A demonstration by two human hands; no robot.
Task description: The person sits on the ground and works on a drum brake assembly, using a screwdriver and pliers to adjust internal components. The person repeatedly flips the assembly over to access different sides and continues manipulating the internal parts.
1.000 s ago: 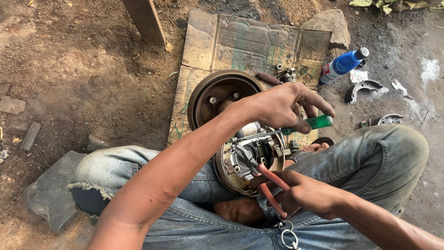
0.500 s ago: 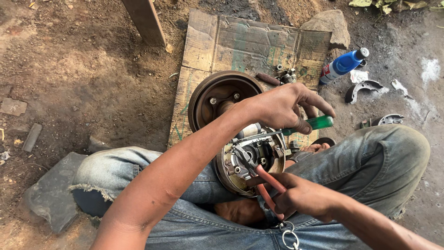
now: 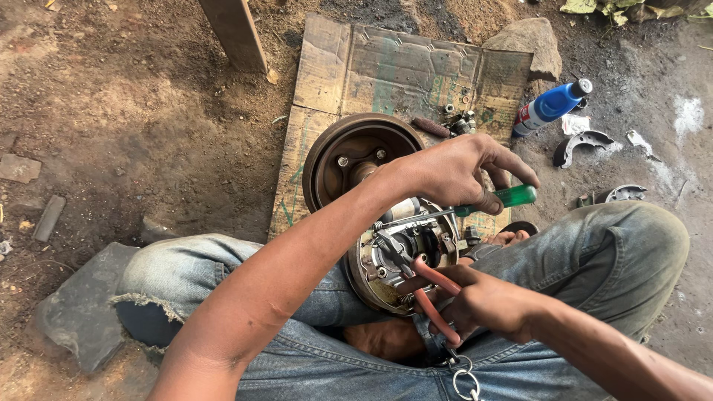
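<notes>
Seated on the dirt, the person holds a brake backing plate [image 3: 405, 256] in the lap, between the knees, directly under both sets of fingers.

Left hand [image 3: 457, 172]: arm reaches in from the lower left, crossing over the left thigh, forearm angled up and to the right. Wrist is bent slightly down, knuckles up. Fingers are curled closed around a green-handled screwdriver [image 3: 486, 203]; the handle end sticks out just beyond the fingertips to the right, and the metal shaft runs left from under the palm to the upper edge of the plate, its tip at the spring there.

Right hand [image 3: 486, 301]: forearm enters from the lower right corner. Fingers are wrapped shut on the red-handled pliers [image 3: 431, 293], whose handles lie across the palm and whose nose points up and left, onto the plate's middle, touching the hardware there. Cannot tell what the nose grips.

Beyond the left fingers, a brake drum [image 3: 349, 156] lies open side up on flattened cardboard [image 3: 401, 70]. A blue spray can [image 3: 551, 106] lies further right, well apart, with a loose brake shoe [image 3: 581, 143] just beside it.
</notes>
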